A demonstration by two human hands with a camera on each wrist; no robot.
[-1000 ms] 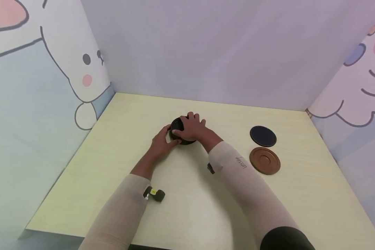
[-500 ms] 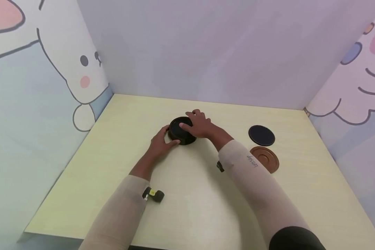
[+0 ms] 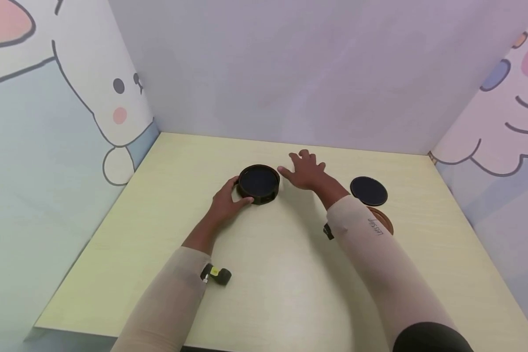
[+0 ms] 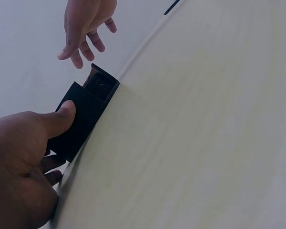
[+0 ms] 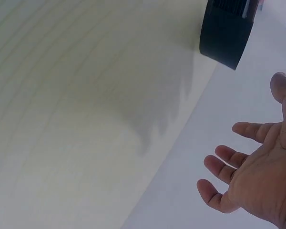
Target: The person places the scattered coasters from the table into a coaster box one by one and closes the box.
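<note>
Leftmost, a wall panel (image 3: 70, 146) carries a printed cartoon rabbit with a pink cheek. Next, the left sleeve (image 3: 171, 293), pale and close-fitting, bears a small black wrist device (image 3: 222, 276) with a yellow label. Beyond its cuff, the left hand (image 3: 224, 203) grips a round black coaster holder (image 3: 270, 195), the thumb on the near side of the wall and the fingers curled about the left side. The holder stands upright on the pale wood-grained tabletop (image 3: 268, 283), toward the plain lilac back wall (image 3: 290, 73). A dark disc (image 3: 258, 181) shows within its rim; in the left wrist view, fine parallel ridges are visible through a gap in its wall. Just right of the holder, the right hand (image 3: 305, 173) is raised above the tabletop, fingers spread and clear of the rim. Farther right, a black round coaster (image 3: 368, 191) lies flat, just behind a brown round coaster (image 3: 384, 221) that is partly hidden by the lettered right sleeve (image 3: 374, 249). Rightmost, a second wall panel (image 3: 506, 142) shows a white cartoon figure.
</note>
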